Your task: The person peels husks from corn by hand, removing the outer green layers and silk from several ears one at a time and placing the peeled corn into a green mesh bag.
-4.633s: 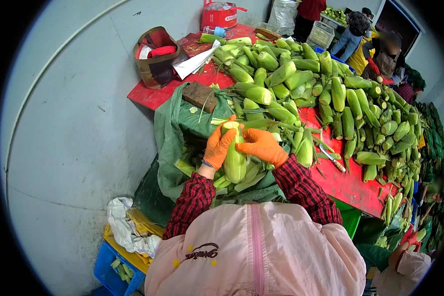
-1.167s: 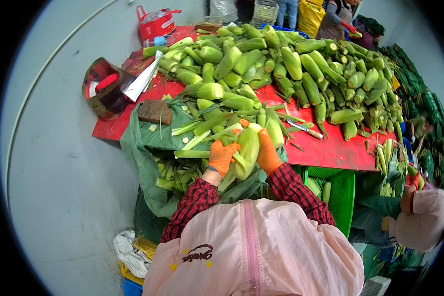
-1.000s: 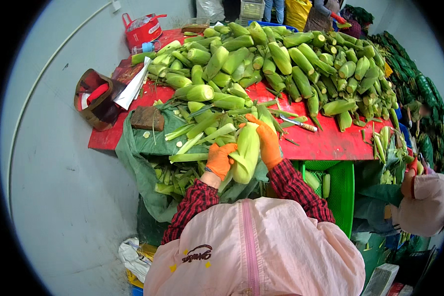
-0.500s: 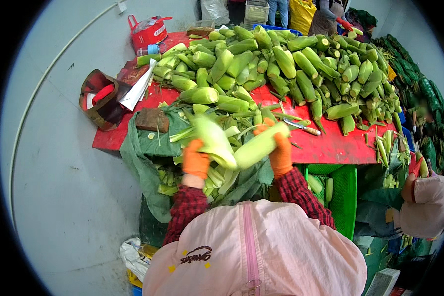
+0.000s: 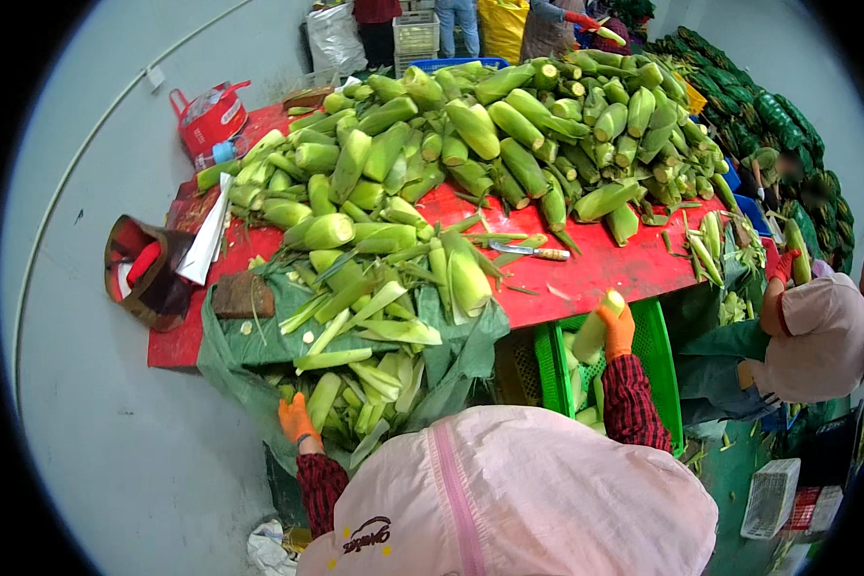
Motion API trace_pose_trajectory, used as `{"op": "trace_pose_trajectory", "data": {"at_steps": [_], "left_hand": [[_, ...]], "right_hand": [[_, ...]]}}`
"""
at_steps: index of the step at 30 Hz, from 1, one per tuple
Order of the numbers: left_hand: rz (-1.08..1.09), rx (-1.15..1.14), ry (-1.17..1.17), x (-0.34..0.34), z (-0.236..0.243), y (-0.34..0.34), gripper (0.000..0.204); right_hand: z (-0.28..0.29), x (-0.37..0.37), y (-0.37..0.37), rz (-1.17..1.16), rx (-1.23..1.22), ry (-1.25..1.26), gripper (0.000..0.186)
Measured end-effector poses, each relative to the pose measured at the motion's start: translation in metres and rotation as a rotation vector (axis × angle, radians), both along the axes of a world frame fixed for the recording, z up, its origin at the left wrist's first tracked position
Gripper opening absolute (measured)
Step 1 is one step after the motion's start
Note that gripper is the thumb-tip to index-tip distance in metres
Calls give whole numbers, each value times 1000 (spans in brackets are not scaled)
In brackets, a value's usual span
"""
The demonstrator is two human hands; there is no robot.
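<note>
head view: the right hand [image 5: 616,331], in an orange glove, is wrapped around a pale green, stripped ear of corn [image 5: 592,334], its grip narrowed to the ear's girth near the upper, cut-looking end; the ear hangs tilted, its lower end slanting down and leftward from that hand over a bright green, perforated plastic crate [image 5: 658,338]. to lay it down well, i judge, the hand should lower the ear until it rests on the pale stripped ears [image 5: 586,416] below, keep it clear of the crate's rim, and only then loosen the fingers, since a drop could bruise the kernels. turning it alongside its neighbours would probably save room. well apart, the left hand [image 5: 296,420], also orange-gloved, is beside a heap of loose, light green husk leaves [image 5: 360,398] on a dark green woven cloth [image 5: 466,346]; no ear shows in it, its fingers look loosely bent, and i cannot tell whether they pinch or merely brush anything. ahead of the right hand, a wooden-handled steel knife [image 5: 547,253] lies on the red tabletop [image 5: 586,280].
</note>
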State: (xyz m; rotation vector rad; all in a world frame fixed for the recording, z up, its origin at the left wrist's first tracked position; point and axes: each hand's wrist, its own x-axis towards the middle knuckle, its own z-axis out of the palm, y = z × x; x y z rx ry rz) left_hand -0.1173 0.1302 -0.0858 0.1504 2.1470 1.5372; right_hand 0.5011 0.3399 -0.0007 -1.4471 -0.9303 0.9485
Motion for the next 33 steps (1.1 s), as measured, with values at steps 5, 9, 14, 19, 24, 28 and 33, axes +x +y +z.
{"op": "trace_pose_trajectory", "data": {"at_steps": [5,9,14,19,24,28,33], "left_hand": [[35,13,99,-4,-10,4,60],[-33,25,107,13,8,25,54],[-207,-66,219,55,27,35,44],[-202,-19,51,104,84,55,42],[-255,9,68,98,91,73,46],[-445,206,98,111,117,128,46],[-985,489,385,196,199,217,59]], "right_hand": [[-36,32,62,24,76,-12,45],[-5,-9,156,156,114,12,50],[6,-44,247,373,-343,-613,95],[0,-56,269,184,-397,-731,87],[47,-36,238,-66,-14,-509,73],[85,-40,211,4,620,-494,62],[165,-113,128,369,741,-485,71]]}}
